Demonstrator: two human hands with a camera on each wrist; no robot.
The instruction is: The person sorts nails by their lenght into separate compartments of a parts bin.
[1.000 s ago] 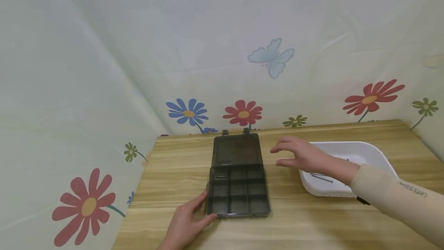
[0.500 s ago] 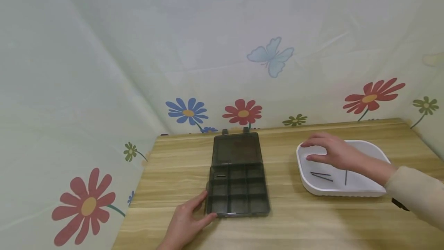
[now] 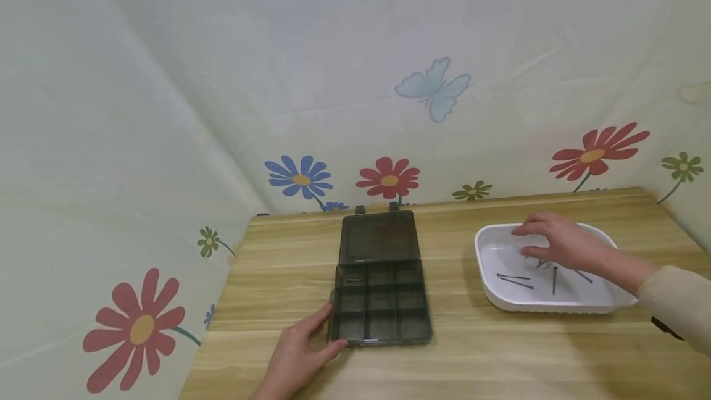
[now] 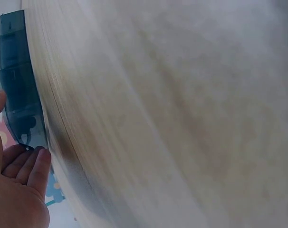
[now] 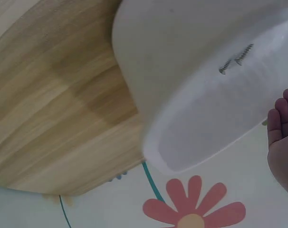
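Observation:
My left hand holds the near left corner of a dark translucent compartment box, thumb at the front edge and fingers along the left side. The box lies with its lid folded back, and a small screw rests in its far left compartment. Over the white tray hovers my right hand, thumb and fingers apart with nothing between them. Several long nails, one of them a dark nail, lie below it. The right wrist view shows a short threaded screw in the tray, beside another.
Both containers sit on a wood-grain table. A pale curtain printed with flowers and a butterfly hangs right behind the table's far edge and along its left side.
My right hand has moved right, from beside the box to over the tray, uncovering nails at the tray's left. The left hand and the box have stayed in place.

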